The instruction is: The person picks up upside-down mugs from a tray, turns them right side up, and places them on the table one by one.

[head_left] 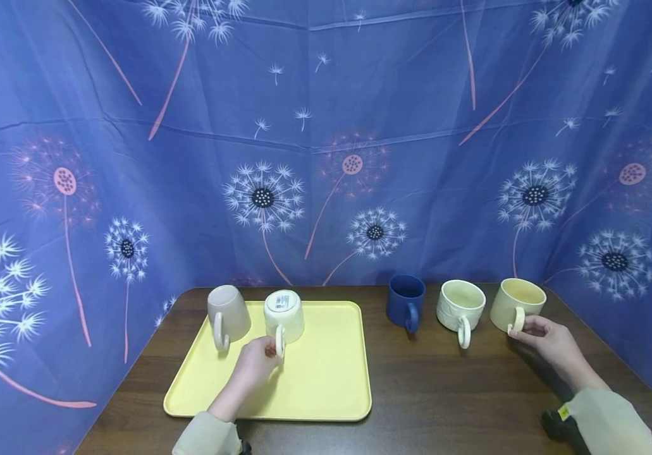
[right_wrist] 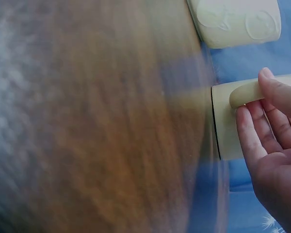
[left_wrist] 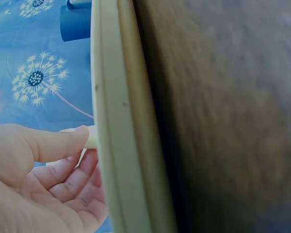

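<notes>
My left hand (head_left: 256, 361) pinches the handle of a white mug (head_left: 288, 323), which stands upside down on the yellow tray (head_left: 326, 379) with a printed label on its base. Left of it, a greyish-pink mug (head_left: 231, 311) is also turned bottom up on the tray. At the far right, my right hand (head_left: 552, 346) holds the handle of an upright pale yellow mug (head_left: 504, 309) on the table. In the right wrist view, thumb and fingers meet around this pale yellow mug's (right_wrist: 225, 138) handle. The left wrist view mostly hides the white mug behind the tray's rim (left_wrist: 119, 126).
Between the tray and the pale yellow mug stand an upright dark blue mug (head_left: 401, 303) and an upright white embossed mug (head_left: 453, 309), handles facing me. The brown wooden table (head_left: 434, 392) ends at a blue dandelion-print cloth (head_left: 326, 208) hanging behind and at both sides.
</notes>
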`<state>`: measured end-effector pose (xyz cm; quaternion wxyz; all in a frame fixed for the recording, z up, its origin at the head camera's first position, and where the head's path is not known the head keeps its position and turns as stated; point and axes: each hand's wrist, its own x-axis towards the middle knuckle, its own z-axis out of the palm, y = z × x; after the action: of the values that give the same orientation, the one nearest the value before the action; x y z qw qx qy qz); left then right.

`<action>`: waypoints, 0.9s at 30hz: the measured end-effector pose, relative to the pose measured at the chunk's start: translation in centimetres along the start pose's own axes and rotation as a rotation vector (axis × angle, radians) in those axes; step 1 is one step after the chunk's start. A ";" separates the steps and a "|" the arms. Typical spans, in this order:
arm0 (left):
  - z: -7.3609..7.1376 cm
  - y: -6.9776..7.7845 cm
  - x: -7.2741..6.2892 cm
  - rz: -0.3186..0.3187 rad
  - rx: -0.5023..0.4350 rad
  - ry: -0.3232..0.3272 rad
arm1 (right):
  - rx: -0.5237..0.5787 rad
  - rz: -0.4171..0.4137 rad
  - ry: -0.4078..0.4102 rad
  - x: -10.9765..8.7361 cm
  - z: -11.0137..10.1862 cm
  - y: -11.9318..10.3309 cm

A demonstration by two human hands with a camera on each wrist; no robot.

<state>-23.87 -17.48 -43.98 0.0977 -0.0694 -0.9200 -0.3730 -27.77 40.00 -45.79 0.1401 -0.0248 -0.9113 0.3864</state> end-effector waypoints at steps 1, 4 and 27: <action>0.0 0.0 0.0 0.002 0.005 -0.001 | 0.000 0.005 0.000 0.0 0.1 0.1; 0.0 0.1 0.1 0.013 0.021 -0.005 | -0.008 0.030 -0.005 -0.1 0.2 0.3; -0.2 0.6 -0.2 0.060 -0.034 0.010 | 0.136 -0.012 0.040 -1.9 -1.0 -0.7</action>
<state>-23.54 -17.17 -43.48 0.1121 -0.0968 -0.9106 -0.3859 -25.64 39.93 -45.09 0.1620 -0.0173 -0.8801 0.4459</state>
